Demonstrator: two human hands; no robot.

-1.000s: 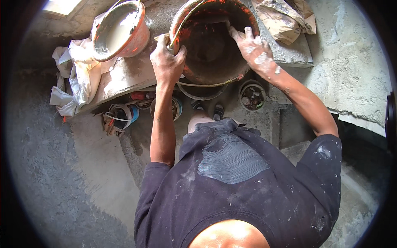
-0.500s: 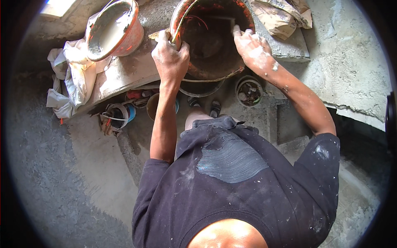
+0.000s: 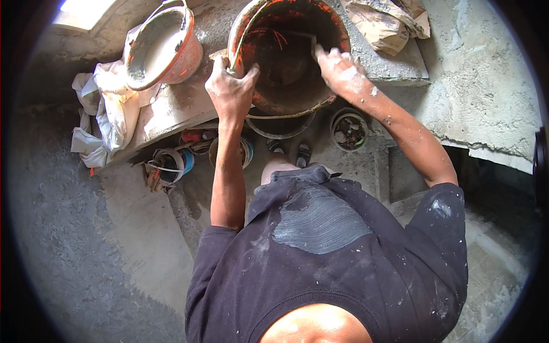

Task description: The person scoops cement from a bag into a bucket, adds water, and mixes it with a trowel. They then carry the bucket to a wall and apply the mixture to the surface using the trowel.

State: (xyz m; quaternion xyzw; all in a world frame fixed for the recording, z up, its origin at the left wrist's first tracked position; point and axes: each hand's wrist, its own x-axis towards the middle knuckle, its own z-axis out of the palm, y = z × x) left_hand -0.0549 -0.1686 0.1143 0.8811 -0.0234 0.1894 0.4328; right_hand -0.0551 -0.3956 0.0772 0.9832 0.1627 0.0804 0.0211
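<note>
A large orange-red bucket [image 3: 286, 106] with a dark, stained inside is at the top centre, tilted toward me at the edge of a concrete ledge. My left hand [image 3: 230, 94] is closed on its left rim, thumb over the edge. A tan piece [image 3: 218, 54] shows just past those fingers; whether I hold it too is unclear. My right hand [image 3: 344, 73], smeared with pale paste, reaches over the right side into the bucket. Its fingers are closed round a thin tool with a pale straight edge [image 3: 313, 46]; the rest of the tool is lost in shadow.
A smaller red bucket [image 3: 186, 60] holding pale liquid stands on the ledge [image 3: 171, 106] at left, beside white sacks [image 3: 117, 108]. A crumpled brown paper bag [image 3: 389, 28] lies at right. Below are a pail of debris [image 3: 350, 131] and a small white-and-blue pail [image 3: 182, 163].
My right hand has moved slightly left and down inside the large bucket, with the tool. My left hand and that bucket have shifted a little left; the left grip stays on the rim.
</note>
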